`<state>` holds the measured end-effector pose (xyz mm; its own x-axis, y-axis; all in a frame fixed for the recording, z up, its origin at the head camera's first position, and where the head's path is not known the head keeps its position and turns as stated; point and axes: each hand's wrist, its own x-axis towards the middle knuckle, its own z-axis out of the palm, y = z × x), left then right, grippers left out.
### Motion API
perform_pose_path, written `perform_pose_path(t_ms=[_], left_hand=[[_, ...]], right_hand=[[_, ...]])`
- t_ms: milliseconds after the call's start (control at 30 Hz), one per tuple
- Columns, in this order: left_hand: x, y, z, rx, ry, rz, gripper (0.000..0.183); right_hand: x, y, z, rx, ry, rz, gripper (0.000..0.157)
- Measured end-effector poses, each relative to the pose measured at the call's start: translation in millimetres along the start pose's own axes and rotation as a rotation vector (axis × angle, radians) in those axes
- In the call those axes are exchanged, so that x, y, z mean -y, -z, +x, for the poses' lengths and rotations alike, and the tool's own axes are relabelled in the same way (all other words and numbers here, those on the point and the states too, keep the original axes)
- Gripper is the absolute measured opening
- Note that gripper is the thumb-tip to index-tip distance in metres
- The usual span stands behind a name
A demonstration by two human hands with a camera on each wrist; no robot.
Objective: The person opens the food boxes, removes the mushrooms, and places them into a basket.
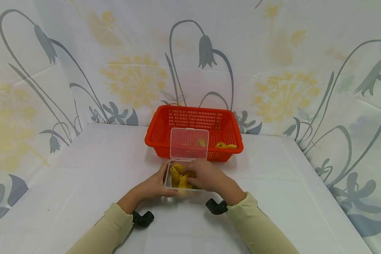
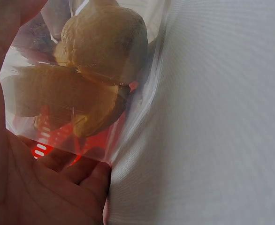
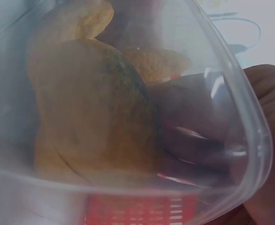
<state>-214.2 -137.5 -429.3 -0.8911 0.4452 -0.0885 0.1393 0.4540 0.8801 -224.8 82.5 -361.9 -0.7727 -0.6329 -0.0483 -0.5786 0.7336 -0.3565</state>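
Observation:
A clear plastic box (image 1: 167, 179) with its hinged lid (image 1: 180, 137) raised stands on the white table, holding several yellow, knobbly pieces (image 1: 175, 175). My left hand (image 1: 152, 184) grips the box's left side, thumb along the front and fingers round behind. Inside the box, my right hand (image 1: 209, 177) pinches a yellow piece (image 1: 185, 182) between thumb and fingers. Through the wall, the left wrist view shows rounded yellow-brown pieces (image 2: 107, 44). A larger piece (image 3: 90, 112) with a greenish edge lies beside the right fingers in the right wrist view. The right fingertips are partly hidden.
Right behind the box sits a red slotted basket (image 1: 160, 144), with a few yellow pieces (image 1: 227, 145) in its right front corner. The raised lid overlaps the basket's front in view. A floral-printed cloth (image 1: 193, 63) hangs behind the white table (image 1: 82, 176) and along its sides.

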Motion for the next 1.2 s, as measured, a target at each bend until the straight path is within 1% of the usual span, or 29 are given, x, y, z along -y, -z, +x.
perform_pose_path(t_ms=[267,467,900,1200], left_hand=[[-0.8,-0.1,-0.3,0.001,0.001,0.000,0.112],[-1.7,0.3,-1.2,0.003,0.008,-0.018,0.112],[-1.0,0.6,-0.5,0.009,-0.011,-0.020,0.110],[0.3,0.5,-0.1,0.005,-0.003,-0.013,0.111]], right_hand=[[2.0,0.1,-3.9,-0.005,0.046,-0.060,0.028],[5.0,1.6,-6.8,-0.001,0.065,-0.044,0.025],[7.2,3.6,-7.4,-0.011,0.134,-0.029,0.023],[7.1,4.0,-8.2,-0.010,0.153,-0.025,0.023]])
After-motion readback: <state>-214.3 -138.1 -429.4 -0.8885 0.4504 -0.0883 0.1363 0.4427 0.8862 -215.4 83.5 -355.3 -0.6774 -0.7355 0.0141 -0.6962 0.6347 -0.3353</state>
